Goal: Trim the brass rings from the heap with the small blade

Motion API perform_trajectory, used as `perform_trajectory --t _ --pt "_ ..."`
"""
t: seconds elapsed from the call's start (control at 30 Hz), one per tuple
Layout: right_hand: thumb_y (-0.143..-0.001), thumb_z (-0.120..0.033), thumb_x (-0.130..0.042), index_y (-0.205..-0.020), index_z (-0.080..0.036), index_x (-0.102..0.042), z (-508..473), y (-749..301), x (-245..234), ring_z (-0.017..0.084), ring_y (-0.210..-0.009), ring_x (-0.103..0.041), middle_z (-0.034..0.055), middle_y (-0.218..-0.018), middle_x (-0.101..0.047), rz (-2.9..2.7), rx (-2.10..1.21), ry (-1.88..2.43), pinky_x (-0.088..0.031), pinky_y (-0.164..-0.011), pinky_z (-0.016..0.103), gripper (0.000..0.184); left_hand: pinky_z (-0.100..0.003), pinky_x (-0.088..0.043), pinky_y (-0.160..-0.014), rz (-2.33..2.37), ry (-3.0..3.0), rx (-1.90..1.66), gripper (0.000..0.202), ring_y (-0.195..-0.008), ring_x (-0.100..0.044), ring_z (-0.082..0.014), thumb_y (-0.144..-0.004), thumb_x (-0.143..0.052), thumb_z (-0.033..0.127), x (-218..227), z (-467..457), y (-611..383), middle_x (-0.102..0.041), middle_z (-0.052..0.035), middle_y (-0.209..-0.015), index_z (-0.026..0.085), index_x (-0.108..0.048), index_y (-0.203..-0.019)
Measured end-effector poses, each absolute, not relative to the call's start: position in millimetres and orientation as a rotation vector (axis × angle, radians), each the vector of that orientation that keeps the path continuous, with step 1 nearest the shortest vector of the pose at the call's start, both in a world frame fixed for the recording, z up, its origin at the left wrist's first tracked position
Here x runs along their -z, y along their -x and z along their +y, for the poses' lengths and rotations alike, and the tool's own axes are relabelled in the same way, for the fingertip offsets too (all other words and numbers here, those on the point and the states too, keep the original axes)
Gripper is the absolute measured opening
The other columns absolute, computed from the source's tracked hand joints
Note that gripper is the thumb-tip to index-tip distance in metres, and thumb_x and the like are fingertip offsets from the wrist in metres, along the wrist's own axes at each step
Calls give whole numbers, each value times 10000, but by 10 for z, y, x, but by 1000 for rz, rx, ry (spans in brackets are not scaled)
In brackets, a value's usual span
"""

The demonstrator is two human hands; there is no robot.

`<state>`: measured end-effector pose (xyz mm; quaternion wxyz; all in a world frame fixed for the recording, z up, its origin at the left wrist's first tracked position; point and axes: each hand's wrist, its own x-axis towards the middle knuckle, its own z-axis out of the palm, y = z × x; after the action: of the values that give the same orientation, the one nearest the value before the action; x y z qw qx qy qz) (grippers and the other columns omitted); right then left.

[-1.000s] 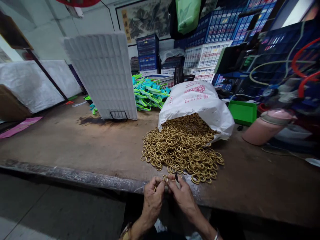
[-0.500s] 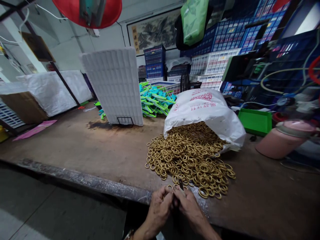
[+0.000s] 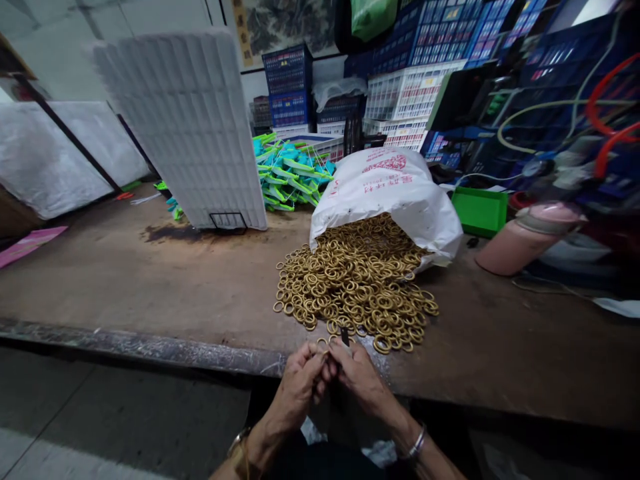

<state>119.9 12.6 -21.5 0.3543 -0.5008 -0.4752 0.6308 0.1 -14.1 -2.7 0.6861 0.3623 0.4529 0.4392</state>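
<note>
A heap of brass rings [image 3: 353, 287] spills from a white sack [image 3: 390, 193] lying on its side on the brown workbench [image 3: 165, 287]. My two hands meet at the bench's near edge, just in front of the heap. My left hand [image 3: 299, 383] is closed, pinching a brass ring between its fingertips. My right hand [image 3: 361, 377] is closed round a small dark tool whose tip [image 3: 345, 335] sticks up above the fingers. Both hands touch each other at the fingertips.
A tall stack of white trays [image 3: 190, 133] stands at the back left, with green and blue plastic parts [image 3: 287, 173] behind it. A green bin [image 3: 480, 212] and a pink jug [image 3: 530, 240] lie to the right. Blue and white crates [image 3: 410, 87] line the back.
The view has tilted down and back, so more of my forearms show. My hands stay together at the bench edge, still working a ring against the tool.
</note>
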Motion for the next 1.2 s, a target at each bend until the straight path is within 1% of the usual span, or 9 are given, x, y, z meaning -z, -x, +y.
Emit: perform_trajectory --t 0.23,0.37,0.43,0.5,0.6,0.77,0.87,1.0,1.2 --pt "-757 -423 -429 -572 -174 -454 125 -1207 128 56 -408 -357 -58 -451 -432 -1287 -1627 1257 -281 -422 181 311 -147 -202 -339 962 -748 -977 269 -377 -324 -21 -754 -524 416 5 -169 42 -484 43 -589 163 -459 -690" --pt "-772 -375 -389 -695 -172 -527 120 -1260 86 93 -484 -430 -39 -507 -468 -1462 -1335 1413 -329 -486 200 257 -138 -211 -342 1006 -696 -967 263 -369 -328 -20 -748 -531 418 -15 -179 52 -459 59 -556 175 -438 -714" --pt "-764 -301 -382 -731 -182 -539 101 -1281 79 113 -549 -471 -17 -575 -521 -1659 -1156 1458 -342 -533 210 200 -138 -224 -344 1028 -698 -972 278 -368 -333 -21 -735 -541 430 -35 -176 56 -458 62 -546 177 -428 -716" --pt "-721 -197 -385 -757 -192 -546 71 -1290 78 124 -589 -494 -1 -635 -566 -1874 -1018 1477 -334 -558 214 165 -136 -232 -350 1044 -710 -975 286 -376 -342 -21 -727 -548 434 -64 -169 56 -466 60 -551 177 -422 -719" --pt "-651 -100 -378 -797 -196 -545 32 -1283 86 130 -594 -512 7 -648 -593 -2052 -903 1528 -315 -559 211 242 -132 -232 -357 1066 -720 -968 289 -383 -348 -20 -718 -555 433 -106 -162 50 -478 57 -561 177 -422 -733" --pt "-603 -42 -362 -818 -205 -534 23 -1271 99 135 -634 -528 8 -689 -611 -2124 -781 1573 -297 -571 205 319 -137 -239 -342 1136 -759 -953 332 -366 -335 -26 -668 -579 471 -117 -169 48 -465 66 -527 182 -424 -716" --pt "-574 -25 -356 -790 -205 -522 25 -1271 89 133 -611 -513 2 -653 -592 -2123 -727 1603 -282 -555 205 327 -134 -240 -339 1150 -818 -964 318 -370 -331 -28 -693 -550 472 -91 -176 54 -446 66 -521 180 -425 -692" --pt "-583 -23 -355 -768 -204 -510 18 -1263 72 127 -588 -501 -4 -631 -581 -2132 -731 1627 -261 -538 209 302 -135 -256 -350 1156 -877 -971 298 -382 -333 -28 -729 -521 455 -63 -179 59 -446 58 -538 172 -440 -689" --pt "-562 -18 -365 -816 -187 -506 55 -1307 125 120 -578 -491 -9 -637 -572 -2248 -749 1622 -233 -529 213 336 -142 -237 -344 1160 -908 -978 327 -374 -343 -31 -714 -541 476 -82 -234 75 -466 54 -525 175 -423 -664"
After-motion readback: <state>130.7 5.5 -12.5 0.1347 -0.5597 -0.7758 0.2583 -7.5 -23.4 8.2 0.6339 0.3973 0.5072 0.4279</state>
